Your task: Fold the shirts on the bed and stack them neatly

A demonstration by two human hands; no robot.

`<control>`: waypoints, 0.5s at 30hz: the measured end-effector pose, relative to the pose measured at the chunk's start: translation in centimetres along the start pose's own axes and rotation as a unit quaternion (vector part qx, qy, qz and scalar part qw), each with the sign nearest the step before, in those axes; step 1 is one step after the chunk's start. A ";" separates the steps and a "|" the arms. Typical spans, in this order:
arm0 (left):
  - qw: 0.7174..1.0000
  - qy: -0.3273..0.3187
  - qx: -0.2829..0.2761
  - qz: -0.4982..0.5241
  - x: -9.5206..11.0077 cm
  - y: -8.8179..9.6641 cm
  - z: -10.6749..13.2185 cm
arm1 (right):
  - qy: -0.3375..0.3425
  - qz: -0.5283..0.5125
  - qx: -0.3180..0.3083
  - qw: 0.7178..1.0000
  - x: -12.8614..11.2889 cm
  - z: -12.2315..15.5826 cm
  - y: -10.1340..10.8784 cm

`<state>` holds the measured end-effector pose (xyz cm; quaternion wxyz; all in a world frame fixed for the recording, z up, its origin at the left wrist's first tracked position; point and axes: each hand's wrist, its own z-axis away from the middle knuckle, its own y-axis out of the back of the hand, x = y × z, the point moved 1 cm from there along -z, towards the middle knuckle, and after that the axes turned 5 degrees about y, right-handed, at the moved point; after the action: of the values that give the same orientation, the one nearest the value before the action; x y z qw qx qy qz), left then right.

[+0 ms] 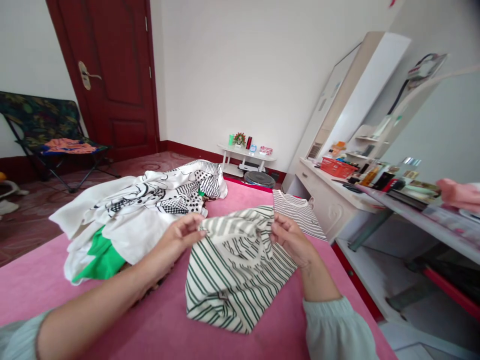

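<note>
A green-and-white striped shirt (232, 280) hangs between both hands over the pink bed cover (150, 325). My left hand (186, 231) pinches its upper left edge between thumb and fingers. At the upper right edge, my right hand (287, 235) is closed on the cloth, some of its fingers hidden behind the fabric. The round neckline faces me, and the lower part droops in loose folds near the cover. To the left lies a heap of white clothes with black print (161, 195), a green piece of cloth (101, 257) showing at its near end.
A dark-striped white shirt (300, 215) lies flat at the bed's far right corner. On the right stands a dressing table (330, 192) with a red basket (337, 167) and bottles. A folding chair (48, 125) holding clothes stands at the left, by the dark red door (108, 75).
</note>
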<state>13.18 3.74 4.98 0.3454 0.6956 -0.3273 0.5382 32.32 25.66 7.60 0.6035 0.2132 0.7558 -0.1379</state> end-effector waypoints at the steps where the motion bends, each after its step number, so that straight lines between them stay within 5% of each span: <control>1: 0.998 -0.002 0.065 0.013 -0.1 1.8 -0.2 | 0.016 -0.008 -0.012 1.000 -0.4 -0.1 -0.6; 4: 0.969 -0.024 0.246 -0.026 -0.2 6.9 -0.4 | 0.022 0.114 -0.016 0.993 0.6 -0.3 -1.9; 7: 0.942 -0.079 0.295 -0.140 0.7 8.7 0.2 | 0.003 0.303 0.023 0.953 3.8 -0.4 -2.2; 11: 0.936 -0.160 0.159 -0.269 2.8 5.4 1.8 | 0.013 0.423 -0.022 0.906 5.9 -0.1 -2.7; 15: 0.909 -0.167 -0.029 -0.380 2.8 0.6 2.8 | 0.015 0.421 0.012 0.907 4.7 -0.3 -2.4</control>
<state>14.76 0.85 7.31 0.4846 0.8365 -0.1065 0.2325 30.04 24.43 3.03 0.5913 0.5210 0.6032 0.1230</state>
